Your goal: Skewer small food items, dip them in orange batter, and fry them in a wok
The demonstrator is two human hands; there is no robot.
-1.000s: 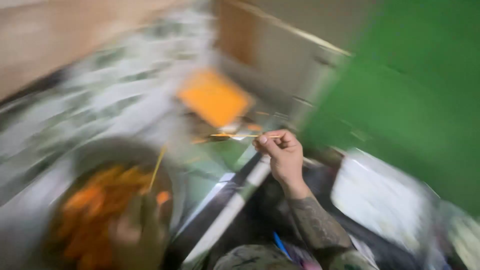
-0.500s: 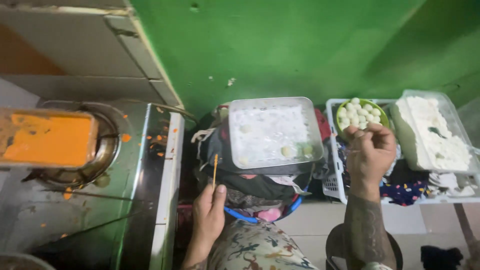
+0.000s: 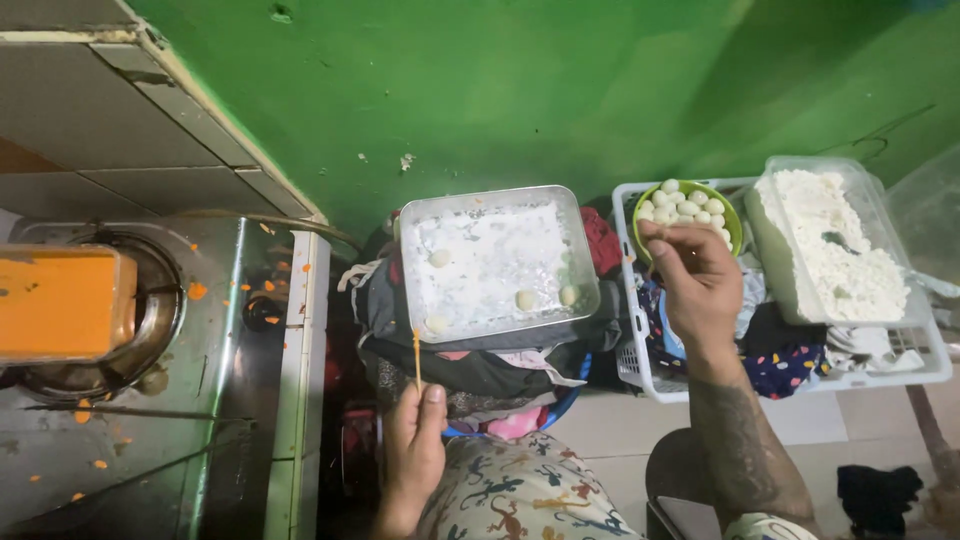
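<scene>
- Skewer (image 3: 417,356), one thin yellow stick, stands upright in my left hand (image 3: 415,440), pinched between thumb and fingers; its tip reaches the near edge of the floured tray.
- One square metal tray (image 3: 578,240) sits on a heap of clothes in front of me. Its floor is dusted white, and I count four small pale balls (image 3: 524,299) lying in it, spread well apart.
- One green bowl (image 3: 735,222) rests in a white plastic basket (image 3: 630,370) to the right of the tray. It is heaped with small white balls (image 3: 668,205), too many and too closely packed to count.
- My right hand (image 3: 697,278) is stretched forward over the near rim of the bowl, back of the hand up, fingers curled together. I cannot tell whether it holds a ball.
- My right forearm is tattooed and runs back toward the lower right.
- One clear plastic tub (image 3: 770,240) of crumbly white stuff lies just right of the bowl, on the same basket.
- To my left is one steel stove top (image 3: 235,360) speckled with orange crumbs, with one orange block (image 3: 60,300) sitting over the burner.
- A green wall (image 3: 560,90) rises behind everything.
- My patterned shorts (image 3: 520,500) show at the bottom edge.
</scene>
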